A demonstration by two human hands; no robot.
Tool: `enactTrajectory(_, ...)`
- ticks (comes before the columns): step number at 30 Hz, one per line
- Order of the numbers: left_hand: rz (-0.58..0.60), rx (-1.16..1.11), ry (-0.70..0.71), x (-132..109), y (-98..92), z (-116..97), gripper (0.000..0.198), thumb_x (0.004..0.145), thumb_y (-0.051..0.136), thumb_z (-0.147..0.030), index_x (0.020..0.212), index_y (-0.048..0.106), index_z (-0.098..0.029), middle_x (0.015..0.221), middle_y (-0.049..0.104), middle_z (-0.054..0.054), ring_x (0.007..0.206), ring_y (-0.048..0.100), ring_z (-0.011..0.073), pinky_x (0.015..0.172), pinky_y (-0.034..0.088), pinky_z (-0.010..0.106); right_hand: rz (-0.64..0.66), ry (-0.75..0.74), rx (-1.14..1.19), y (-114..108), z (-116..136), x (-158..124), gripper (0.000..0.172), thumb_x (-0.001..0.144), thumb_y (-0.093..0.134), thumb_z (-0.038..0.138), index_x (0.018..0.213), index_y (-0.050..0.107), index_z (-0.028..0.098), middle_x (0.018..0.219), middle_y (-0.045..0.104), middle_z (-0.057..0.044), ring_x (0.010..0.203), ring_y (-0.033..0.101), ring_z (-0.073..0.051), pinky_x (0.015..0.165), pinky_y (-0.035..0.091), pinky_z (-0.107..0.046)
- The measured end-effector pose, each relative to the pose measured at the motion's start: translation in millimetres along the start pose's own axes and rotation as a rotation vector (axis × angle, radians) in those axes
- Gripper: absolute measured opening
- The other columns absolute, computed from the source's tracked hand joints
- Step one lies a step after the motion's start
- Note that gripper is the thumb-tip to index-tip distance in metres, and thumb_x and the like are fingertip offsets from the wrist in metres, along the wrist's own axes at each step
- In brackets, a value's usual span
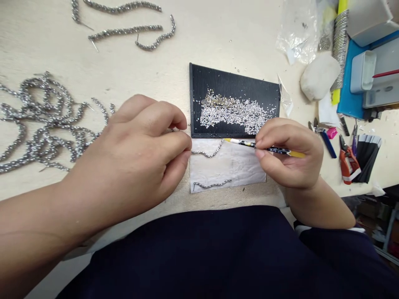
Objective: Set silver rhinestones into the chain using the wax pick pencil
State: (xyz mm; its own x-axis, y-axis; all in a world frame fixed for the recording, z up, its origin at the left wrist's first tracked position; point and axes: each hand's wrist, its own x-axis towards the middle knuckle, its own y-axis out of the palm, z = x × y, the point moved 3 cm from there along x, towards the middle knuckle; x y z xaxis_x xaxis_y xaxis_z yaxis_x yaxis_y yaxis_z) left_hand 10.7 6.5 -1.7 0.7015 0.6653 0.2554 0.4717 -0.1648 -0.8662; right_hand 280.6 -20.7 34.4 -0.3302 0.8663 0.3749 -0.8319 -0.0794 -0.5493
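Note:
My left hand (149, 145) is closed, thumb and fingers pinching one end of a thin silver rhinestone chain (209, 155). The chain sags to the right over a white cloth (230, 164). Its far end meets the yellow tip of a patterned pencil-like stick (246, 143). My right hand (289, 151) grips that stick between thumb and fingers. Just above the cloth lies a black ribbed tray (237, 79) with a heap of small rhinestones (230, 112). A second short chain (212, 184) rests on the cloth's lower edge.
Many silver chains (46, 112) are piled at the left, and several more (124, 31) lie at the top. On the right are a plastic bag (299, 29), a white lump (321, 77), a blue tray (347, 95) and orange-handled pliers (349, 164).

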Motion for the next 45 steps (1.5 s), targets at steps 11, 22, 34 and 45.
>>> enactTrajectory(11,0.03,-0.001,-0.039,-0.9,0.8,1.1,0.027,0.107,0.051,-0.033,0.089,0.07,-0.025,0.115,0.064,0.004,0.111,0.06,0.0263,0.097,0.058,0.049,-0.005,0.006,-0.009,-0.3,-0.1,-0.1,0.021,0.08,0.071,0.006,0.087,0.072,0.025,0.076,0.072,0.001,0.068,0.069,-0.017,0.057,0.054,-0.031)
enactTrajectory(22,0.024,0.012,-0.012,0.9,2.4,-0.7,0.027,0.109,0.05,-0.033,0.091,0.068,-0.025,0.115,0.065,0.006,0.11,0.062,0.0293,0.095,0.06,0.052,0.013,0.004,-0.008,0.1,0.4,-0.2,0.026,0.08,0.069,0.002,0.09,0.072,0.027,0.077,0.072,-0.002,0.07,0.07,-0.02,0.058,0.055,-0.036)
enactTrajectory(34,0.027,-0.033,-0.043,-0.7,-1.3,0.6,0.026,0.108,0.052,-0.032,0.088,0.068,-0.025,0.115,0.065,0.004,0.111,0.06,0.0269,0.096,0.058,0.049,-0.09,0.004,-0.047,-6.6,-0.9,-2.1,0.022,0.078,0.072,0.007,0.086,0.072,0.027,0.075,0.071,0.001,0.067,0.066,-0.018,0.057,0.051,-0.035)
enactTrajectory(45,0.003,0.012,0.006,-0.5,1.3,-0.1,0.032,0.112,0.048,-0.034,0.089,0.069,-0.023,0.116,0.063,0.006,0.109,0.06,0.0281,0.092,0.056,0.049,-0.207,0.093,-0.103,-13.1,-9.2,-4.3,0.019,0.079,0.071,0.007,0.081,0.071,0.026,0.074,0.07,0.0,0.066,0.064,-0.017,0.059,0.048,-0.035)
